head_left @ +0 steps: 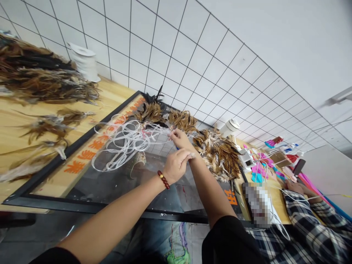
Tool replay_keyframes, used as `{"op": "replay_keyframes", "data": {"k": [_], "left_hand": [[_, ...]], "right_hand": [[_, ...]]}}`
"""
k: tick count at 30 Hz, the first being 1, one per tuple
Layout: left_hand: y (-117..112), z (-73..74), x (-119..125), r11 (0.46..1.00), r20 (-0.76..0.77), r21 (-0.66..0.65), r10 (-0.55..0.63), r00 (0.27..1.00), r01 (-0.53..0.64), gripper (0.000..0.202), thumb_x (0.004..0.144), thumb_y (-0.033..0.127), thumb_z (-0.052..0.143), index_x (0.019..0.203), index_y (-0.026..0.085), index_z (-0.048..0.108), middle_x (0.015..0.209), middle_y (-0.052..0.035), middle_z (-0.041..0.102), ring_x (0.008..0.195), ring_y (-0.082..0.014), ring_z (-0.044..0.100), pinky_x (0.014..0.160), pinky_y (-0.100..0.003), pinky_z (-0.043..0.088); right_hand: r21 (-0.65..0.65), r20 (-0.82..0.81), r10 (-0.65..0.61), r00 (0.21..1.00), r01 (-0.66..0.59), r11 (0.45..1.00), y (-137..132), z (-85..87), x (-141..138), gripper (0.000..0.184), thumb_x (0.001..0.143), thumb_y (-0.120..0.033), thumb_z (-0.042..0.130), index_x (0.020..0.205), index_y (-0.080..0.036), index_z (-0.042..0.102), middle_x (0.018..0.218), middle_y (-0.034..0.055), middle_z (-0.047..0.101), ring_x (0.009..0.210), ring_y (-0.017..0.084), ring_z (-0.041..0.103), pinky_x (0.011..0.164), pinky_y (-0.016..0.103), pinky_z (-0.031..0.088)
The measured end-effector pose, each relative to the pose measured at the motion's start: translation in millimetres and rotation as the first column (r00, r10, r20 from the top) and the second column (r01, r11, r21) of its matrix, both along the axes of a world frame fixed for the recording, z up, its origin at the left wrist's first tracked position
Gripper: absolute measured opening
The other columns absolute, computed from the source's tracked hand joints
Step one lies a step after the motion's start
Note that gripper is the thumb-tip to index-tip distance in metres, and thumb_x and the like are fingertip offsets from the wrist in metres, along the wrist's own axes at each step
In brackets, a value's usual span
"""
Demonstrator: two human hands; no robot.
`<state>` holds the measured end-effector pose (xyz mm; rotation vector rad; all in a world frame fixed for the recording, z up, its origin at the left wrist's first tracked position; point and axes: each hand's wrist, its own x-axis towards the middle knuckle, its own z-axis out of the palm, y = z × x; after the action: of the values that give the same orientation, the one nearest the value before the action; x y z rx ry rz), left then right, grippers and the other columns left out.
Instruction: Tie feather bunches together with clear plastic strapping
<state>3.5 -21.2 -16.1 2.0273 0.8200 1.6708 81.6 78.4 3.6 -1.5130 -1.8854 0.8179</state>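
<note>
Two-handed, pinches the white ribbon (134,136) over the black-framed panel (101,187) in the right hand (180,139), cannot tell the grip of the left hand (176,167), and shows feather bunches (217,154) gathered but loose loops apparently unworked.

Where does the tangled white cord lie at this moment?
In the head view, the cord lies left of centre on the panel, its right end at the right hand, feathers behind it.

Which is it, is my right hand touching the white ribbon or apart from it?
Touching. The head view shows your right hand pinching strands at one end of the tangled white ribbon, with no gap showing.
</note>
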Motion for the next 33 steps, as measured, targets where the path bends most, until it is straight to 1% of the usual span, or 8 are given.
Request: {"op": "replay_keyframes", "data": {"k": [4,7,12,16,19,22,25,33], "left_hand": [[4.5,-1.3,-1.3,0.997,0.044,-0.069,0.026,0.999,-0.023,0.019,0.090,0.017,0.041,0.081,0.018,0.058,0.073,-0.0038,0.063,0.069,-0.0144,0.059,0.064,-0.025,0.043],[5.6,-2.5,-2.0,0.992,0.044,-0.111,0.058,0.997,-0.053,0.020,0.091,0.018,0.041,0.079,0.018,0.057,0.072,-0.0030,0.062,0.068,-0.0138,0.058,0.064,-0.024,0.043],[-1.3,-13.6,1.3,0.998,-0.198,0.044,-0.031,0.980,0.041,0.021,0.089,0.016,0.040,0.081,0.017,0.059,0.072,-0.0048,0.060,0.066,-0.0154,0.056,0.061,-0.026,0.042],[-4.2,-23.6,3.6,0.987,-0.349,0.096,-0.089,0.933,0.130,0.021,0.086,0.010,0.041,0.087,0.016,0.061,0.076,-0.0058,0.062,0.069,-0.0164,0.059,0.062,-0.027,0.044],[-0.9,-24.8,2.1,0.993,-0.331,0.063,-0.074,0.941,0.101,0.021,0.087,0.012,0.040,0.088,0.016,0.061,0.078,-0.0065,0.063,0.071,-0.0167,0.059,0.065,-0.028,0.045],[3.4,-22.5,-0.1,0.998,-0.298,0.004,-0.064,0.952,0.069,0.020,0.088,0.012,0.039,0.085,0.017,0.059,0.076,-0.0056,0.062,0.070,-0.0158,0.058,0.063,-0.027,0.043],[5.6,-20.4,-1.7,0.998,-0.258,-0.050,-0.050,0.965,0.038,0.020,0.089,0.014,0.039,0.080,0.017,0.057,0.073,-0.0050,0.059,0.066,-0.0152,0.055,0.061,-0.026,0.041],[6.8,-19.3,-3.9,0.994,-0.194,-0.108,-0.043,0.980,0.022,0.019,0.090,0.015,0.039,0.079,0.017,0.055,0.070,-0.0036,0.057,0.063,-0.0143,0.052,0.059,-0.025,0.038]], "right_hand": [[-0.103,-0.515,0.027,0.857,-0.093,0.990,-17.7,7.9,23.7,0.022,0.080,-0.039,0.058,0.078,-0.020,0.046,0.079,0.0005,0.066,0.070,0.010,0.062,0.065,0.023,0.047],[-0.108,-0.598,0.022,0.801,-0.107,0.988,-23.8,6.1,31.8,0.030,0.076,-0.045,0.063,0.079,-0.020,0.047,0.068,-0.0033,0.062,0.057,0.008,0.057,0.056,0.020,0.044],[-0.074,-0.404,0.202,0.892,-0.253,0.965,-13.5,29.7,4.2,0.030,0.075,-0.045,0.064,0.075,-0.019,0.049,0.060,-0.0055,0.057,0.050,0.007,0.052,0.052,0.019,0.043],[0.018,-0.208,0.568,0.796,-0.578,0.816,-4.2,79.8,-25.0,0.019,0.081,-0.037,0.061,0.085,-0.018,0.059,0.082,-0.0004,0.066,0.076,0.010,0.061,0.075,0.024,0.048],[0.112,0.147,0.472,0.869,-0.489,0.865,1.5,97.9,-20.9,0.013,0.081,-0.025,0.060,0.091,-0.018,0.065,0.092,0.0009,0.067,0.085,0.012,0.061,0.081,0.026,0.045],[0.133,0.518,0.193,0.833,-0.302,0.944,7.0,81.6,0.9,0.011,0.078,-0.017,0.058,0.082,-0.018,0.069,0.082,0.0018,0.069,0.082,0.015,0.062,0.078,0.027,0.044],[0.061,0.683,0.095,0.724,-0.186,0.981,9.9,47.4,19.1,0.014,0.077,-0.017,0.058,0.081,-0.021,0.071,0.087,0.0049,0.071,0.086,0.019,0.063,0.075,0.027,0.043],[0.178,0.695,0.181,0.696,-0.410,0.895,22.0,0.2,4.9,0.028,0.088,-0.020,0.046,0.104,-0.026,0.067,0.108,0.0046,0.065,0.097,0.019,0.059,0.081,0.028,0.042]]}}
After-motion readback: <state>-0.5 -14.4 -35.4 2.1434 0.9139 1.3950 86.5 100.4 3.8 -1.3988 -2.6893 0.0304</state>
